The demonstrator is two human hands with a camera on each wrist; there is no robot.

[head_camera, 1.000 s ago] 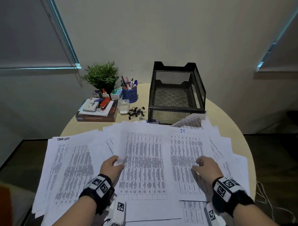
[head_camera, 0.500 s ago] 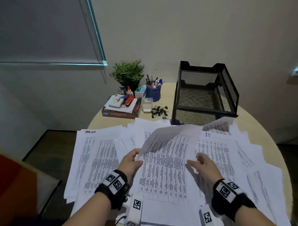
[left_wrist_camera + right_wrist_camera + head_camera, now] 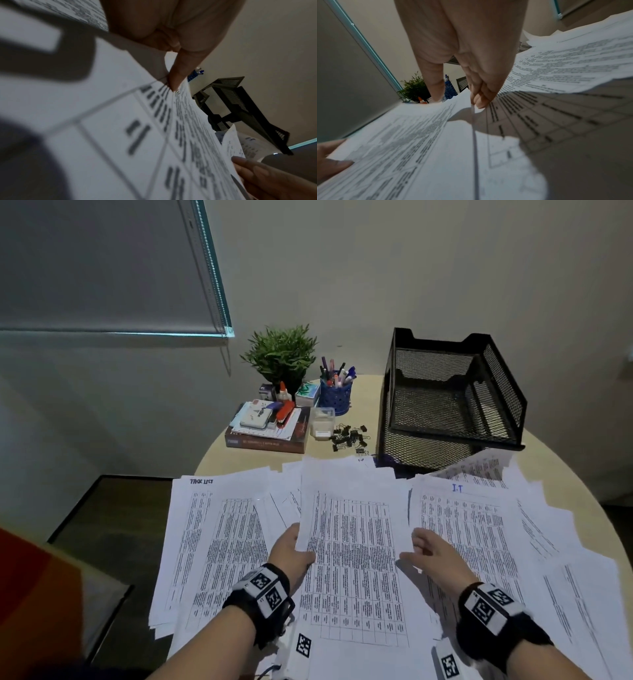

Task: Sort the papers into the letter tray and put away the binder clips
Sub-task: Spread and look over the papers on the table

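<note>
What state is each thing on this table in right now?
Middle sheet: lifted, held at both side edges.
Left hand: pinching its left edge.
Right hand: pinching its right edge.
Other papers: spread loose, overlapping.
Letter tray: no papers visible inside.
Binder clips: loose pile beside tray.
Clear box: lid off.

head: table viewed from above, forward-down
wrists: papers [image 3: 120,135] viewed close, along fingers
shared: letter tray [image 3: 452,402]
</note>
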